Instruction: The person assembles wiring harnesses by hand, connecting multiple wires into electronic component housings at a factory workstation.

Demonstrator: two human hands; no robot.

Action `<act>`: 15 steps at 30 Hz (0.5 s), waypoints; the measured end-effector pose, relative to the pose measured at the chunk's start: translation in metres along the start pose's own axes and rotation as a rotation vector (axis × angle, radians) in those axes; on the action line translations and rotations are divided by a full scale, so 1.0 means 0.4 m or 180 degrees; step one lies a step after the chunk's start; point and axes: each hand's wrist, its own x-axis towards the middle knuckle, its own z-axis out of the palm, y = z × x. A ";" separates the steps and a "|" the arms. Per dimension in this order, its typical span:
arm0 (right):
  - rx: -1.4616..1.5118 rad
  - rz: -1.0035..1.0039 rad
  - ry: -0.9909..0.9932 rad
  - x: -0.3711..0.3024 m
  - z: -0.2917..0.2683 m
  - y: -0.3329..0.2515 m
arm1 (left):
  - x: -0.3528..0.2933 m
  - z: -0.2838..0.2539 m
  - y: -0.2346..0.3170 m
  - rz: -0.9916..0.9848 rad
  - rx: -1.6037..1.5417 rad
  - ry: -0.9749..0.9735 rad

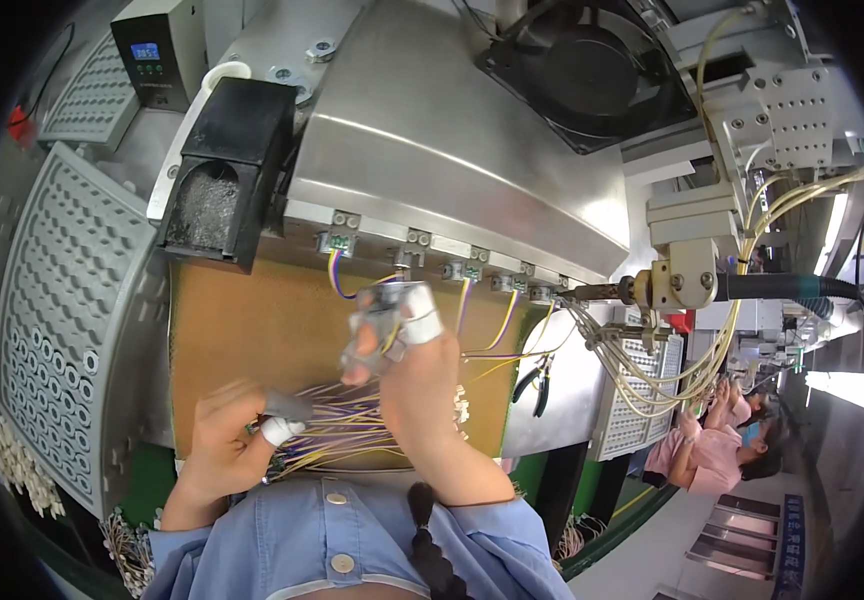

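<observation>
My right hand (407,345), with grey and white finger covers, is raised over the brown mat just below the second clamp (412,250) of a metal fixture. Its fingers are smeared by motion, so what they hold cannot be made out. At the lower left, my left hand (227,435) is closed, its covered fingertips at the left end of a bundle of thin purple, yellow and white wires (347,415). A tiny greenish part shows at those fingers, too small to name. Along the fixture, small green boards (337,243) sit in clamps with coloured wires hanging down.
A soldering iron (602,292) on a machine arm points at the fixture's right end. Black-handled pliers (534,385) lie right of the mat (202,330). A black box of metal shavings (222,170) and a grey moulded tray (72,250) stand left. Another person (707,450) works at far right.
</observation>
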 end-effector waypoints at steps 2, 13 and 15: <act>-0.0094 0.0004 0.0097 0.008 -0.003 -0.007 | -0.002 -0.010 -0.007 -0.0080 0.0025 -0.0196; -0.2072 -0.0690 -0.1186 -0.012 -0.072 -0.073 | 0.053 0.003 0.011 0.0874 0.1249 -0.0166; -0.3623 -0.1606 -0.0481 -0.082 -0.127 -0.075 | 0.060 -0.003 0.001 0.0913 0.1569 -0.0060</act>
